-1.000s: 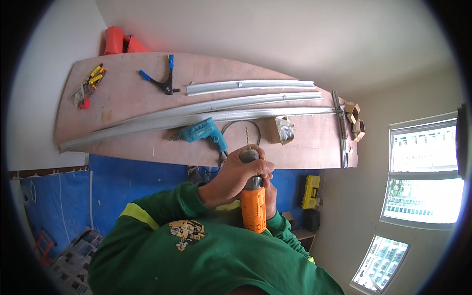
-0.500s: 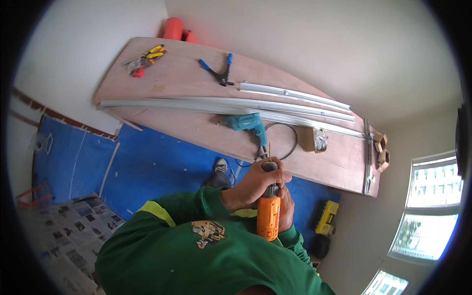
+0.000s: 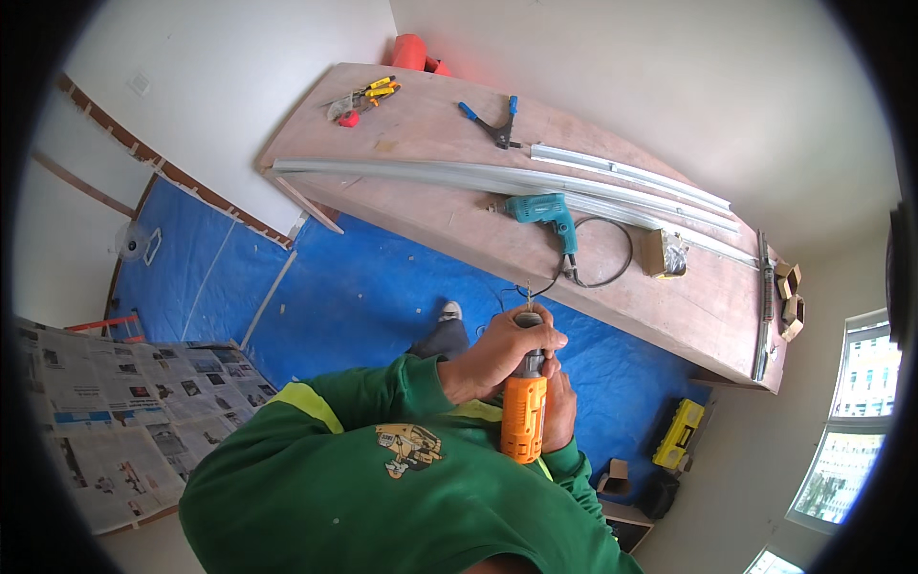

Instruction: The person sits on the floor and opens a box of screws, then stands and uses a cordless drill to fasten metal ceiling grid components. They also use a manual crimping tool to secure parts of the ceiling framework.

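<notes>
An orange cordless drill (image 3: 523,421) is held upright close to my chest, its drill bit (image 3: 530,295) pointing away from me toward the bench. My left hand (image 3: 507,352) is closed round the black chuck (image 3: 529,330). Behind the drill's body, my right hand (image 3: 560,411) grips it; its fingers are partly hidden. On the wooden bench (image 3: 430,215) ahead lies a teal corded drill (image 3: 540,209) with its black cable looped beside it. Long metal profiles (image 3: 641,182) lie along the bench top.
A hand riveter (image 3: 497,124) with blue grips and yellow-handled tools (image 3: 378,91) lie toward the bench's far side. An open cardboard box (image 3: 660,256) stands near the right end. Blue sheeting (image 3: 354,277) covers the floor. Newspaper (image 3: 124,411) spreads at left; a yellow toolbox (image 3: 679,432) sits at right.
The bench and room have shifted rightward in view, with more newspaper showing at left. Both hands remain on the orange drill, the left one still round the chuck.
</notes>
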`<state>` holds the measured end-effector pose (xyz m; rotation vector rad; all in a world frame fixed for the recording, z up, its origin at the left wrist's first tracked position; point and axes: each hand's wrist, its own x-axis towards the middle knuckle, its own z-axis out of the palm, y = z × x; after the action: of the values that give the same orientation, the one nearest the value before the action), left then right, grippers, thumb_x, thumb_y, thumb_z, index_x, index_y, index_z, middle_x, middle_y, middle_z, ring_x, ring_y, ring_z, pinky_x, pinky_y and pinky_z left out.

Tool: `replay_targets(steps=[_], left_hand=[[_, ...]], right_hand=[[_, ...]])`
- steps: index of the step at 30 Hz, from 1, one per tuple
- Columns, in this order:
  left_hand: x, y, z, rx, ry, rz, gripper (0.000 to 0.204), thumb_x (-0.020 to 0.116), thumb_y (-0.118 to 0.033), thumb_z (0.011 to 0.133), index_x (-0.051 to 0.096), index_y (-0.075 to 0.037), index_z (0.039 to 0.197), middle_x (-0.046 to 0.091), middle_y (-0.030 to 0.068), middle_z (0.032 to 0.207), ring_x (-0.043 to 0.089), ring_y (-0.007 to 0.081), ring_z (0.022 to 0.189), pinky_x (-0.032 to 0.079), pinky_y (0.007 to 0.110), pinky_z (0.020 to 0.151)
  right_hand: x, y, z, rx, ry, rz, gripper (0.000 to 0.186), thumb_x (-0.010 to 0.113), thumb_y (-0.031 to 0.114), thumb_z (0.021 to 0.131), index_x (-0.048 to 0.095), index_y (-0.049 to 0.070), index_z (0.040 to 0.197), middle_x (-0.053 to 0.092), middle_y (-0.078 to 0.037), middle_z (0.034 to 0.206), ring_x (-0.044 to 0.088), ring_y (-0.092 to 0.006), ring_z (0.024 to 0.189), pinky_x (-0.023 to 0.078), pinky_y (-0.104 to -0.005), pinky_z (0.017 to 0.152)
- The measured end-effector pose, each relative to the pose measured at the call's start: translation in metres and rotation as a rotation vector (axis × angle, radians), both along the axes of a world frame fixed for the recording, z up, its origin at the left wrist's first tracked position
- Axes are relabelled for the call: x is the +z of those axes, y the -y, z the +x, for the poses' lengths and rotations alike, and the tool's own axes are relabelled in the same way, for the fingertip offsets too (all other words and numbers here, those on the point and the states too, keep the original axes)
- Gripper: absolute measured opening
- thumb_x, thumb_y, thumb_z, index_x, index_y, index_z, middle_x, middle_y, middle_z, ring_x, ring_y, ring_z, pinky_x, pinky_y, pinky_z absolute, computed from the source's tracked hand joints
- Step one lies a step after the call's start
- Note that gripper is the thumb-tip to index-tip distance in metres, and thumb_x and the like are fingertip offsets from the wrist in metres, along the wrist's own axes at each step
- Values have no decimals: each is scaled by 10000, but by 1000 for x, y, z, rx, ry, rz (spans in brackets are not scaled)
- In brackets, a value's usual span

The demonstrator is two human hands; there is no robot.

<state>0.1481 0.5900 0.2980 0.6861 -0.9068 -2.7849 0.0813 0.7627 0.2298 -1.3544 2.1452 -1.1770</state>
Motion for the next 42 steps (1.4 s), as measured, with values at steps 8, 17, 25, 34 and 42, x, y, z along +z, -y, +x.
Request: replay_targets(steps=[8,17,25,34,42], left_hand=[[16,18,17,24,-23,-31,217,789,-97,958,573,-116,962,623,29,782,686,189,688,583,397,811],[-54,126,104,-57,-66,-389,654,665,-378,1105,369,-70,1600,516,123,1531,557,248,1381,486,440,1145],[-246,305,317,353,385,-711,526,772,-374,1000,635,-120,1440,664,123,1346,603,286,1249,476,494,1095],[-248,466,435,251,542,-2617,494,747,-341,1030,622,-7,1372,606,280,1294,603,404,1159,519,550,993],[-217,449,414,290,1016,-2158,970,807,-504,944,350,4,1632,404,371,1595,457,606,1368,455,685,1069]], right_hand=[[18,21,16,3,-52,9,545,728,193,969,568,-24,1443,731,-196,1210,711,-393,1040,514,-479,857],[-21,102,58,-174,870,-285,366,663,137,1053,619,15,1396,718,-94,1032,706,-205,801,595,-332,703],[-25,256,81,-114,651,-521,309,668,155,1071,628,30,1351,688,-61,1021,681,-180,841,587,-336,742],[-57,286,102,-152,637,-626,248,674,174,1091,639,46,1301,654,-25,1009,652,-152,887,578,-342,787],[-64,278,112,-151,604,-657,310,681,204,1080,625,52,1344,657,-36,1076,662,-177,958,598,-370,816]])
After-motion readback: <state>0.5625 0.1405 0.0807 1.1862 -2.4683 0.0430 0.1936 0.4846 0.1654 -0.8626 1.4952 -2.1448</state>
